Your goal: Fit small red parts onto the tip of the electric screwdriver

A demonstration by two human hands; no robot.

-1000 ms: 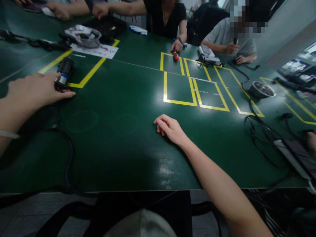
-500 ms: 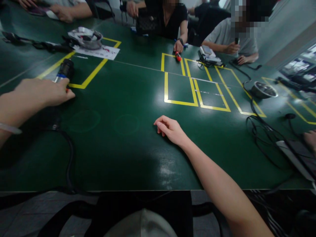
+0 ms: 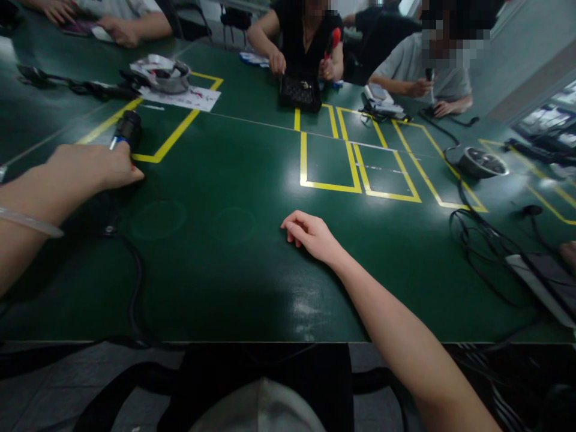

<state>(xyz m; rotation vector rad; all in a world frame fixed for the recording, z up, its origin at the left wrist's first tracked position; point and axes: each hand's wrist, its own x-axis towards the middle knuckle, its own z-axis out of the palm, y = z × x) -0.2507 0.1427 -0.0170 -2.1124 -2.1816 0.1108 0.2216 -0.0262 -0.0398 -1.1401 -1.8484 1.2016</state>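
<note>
My left hand covers the near end of a black cylinder — clamped or not, I can't tell.
Within the yellow outline, its long axis runs away, slightly rightward, dark end far. Beyond, a metal bowl holds blurred items; my right hand rests half-open — fingers curled.

A thin, whitish, ring-shaped band encircles the left wrist; a pale grey, centre-seamed garment shows below.
</note>
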